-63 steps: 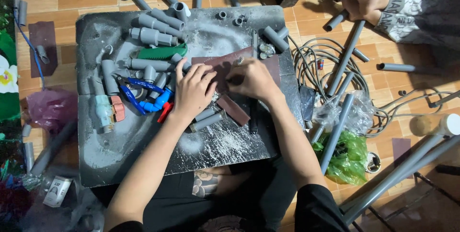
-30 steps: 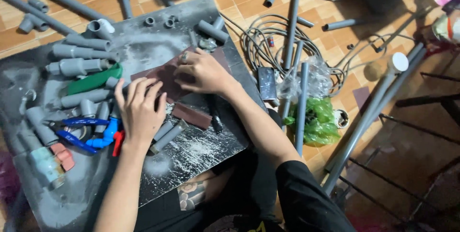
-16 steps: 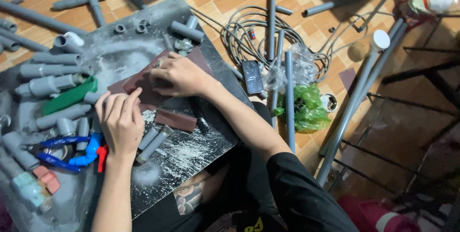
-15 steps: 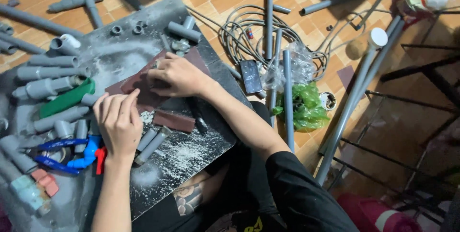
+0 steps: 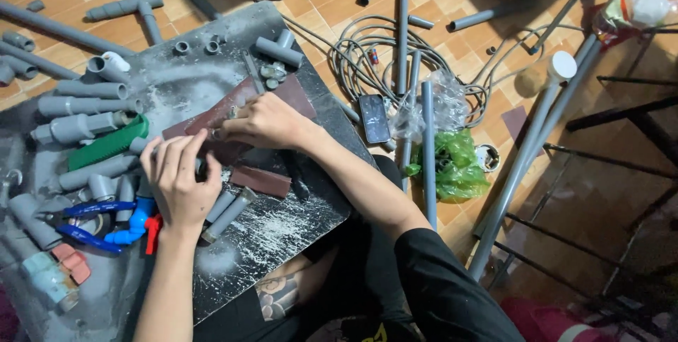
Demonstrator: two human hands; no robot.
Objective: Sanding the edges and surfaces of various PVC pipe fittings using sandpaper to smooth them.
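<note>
Under both hands, on the dusty grey surface (image 5: pixel 282 229), lies a brown sandpaper sheet (image 5: pixel 233 102). Right hand (image 5: pixel 265 122) rests on it with fingers curled, apparently pinching a small part against the abrasive; the part itself is hidden, so the grip's content cannot be confirmed. Left hand (image 5: pixel 180 180) lies flat, fingers spread, just beside the right, apparently steadying the sheet; nothing is clasped. Two short pipes (image 5: pixel 227 211) lie touching the left hand's outer edge, within easy reach. Blue cutters (image 5: pixel 92 222) sit just left of that hand. White dust beneath suggests sanding is done here.
</note>
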